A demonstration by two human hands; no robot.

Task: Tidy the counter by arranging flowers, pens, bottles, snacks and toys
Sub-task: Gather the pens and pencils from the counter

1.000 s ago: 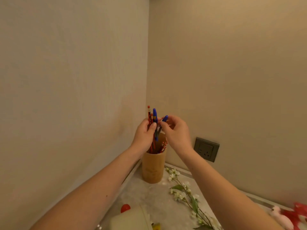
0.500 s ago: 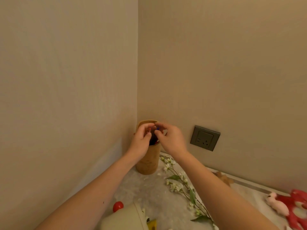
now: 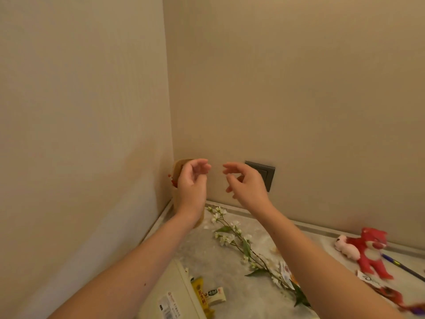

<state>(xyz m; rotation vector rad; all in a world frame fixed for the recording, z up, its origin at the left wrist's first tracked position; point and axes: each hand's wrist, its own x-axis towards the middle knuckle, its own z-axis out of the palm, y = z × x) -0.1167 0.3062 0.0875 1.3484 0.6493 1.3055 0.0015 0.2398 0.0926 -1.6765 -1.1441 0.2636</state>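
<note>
Showing: both hands raised empty over counter (image 3: 207, 256), corner of two beige walls.
L hand (image 3: 192, 183): fingers loosely curled, spread apart, gripping nothing; sits in front of the wooden pen holder (image 3: 178, 168).
R hand (image 3: 245, 183): fingers half-curled, apart, nothing held; partly covers grey wall socket (image 3: 266, 173).
Pen holder: upright in the corner, mostly hidden behind L hand/wrist; red pen ends (image 3: 171, 179) show at its left edge.
Flower sprig (image 3: 241, 242): white blossoms, green leaves, lying flat on counter btw. the two forearms, tip near holder base.
Red plush toy (image 3: 370, 252): lying at right near back wall, touching a small pink-white plush (image 3: 347, 247).
Blue pen (image 3: 400, 267): lying on counter just right of red plush.
Snack packets (image 3: 207, 295): yellow + white wrappers at bottom centre, beside a cream box (image 3: 170, 293).
Other packets (image 3: 286, 272): small, by sprig's lower stem; print illegible.
Bottom-right edge: red and blue blur, cannot tell what.
</note>
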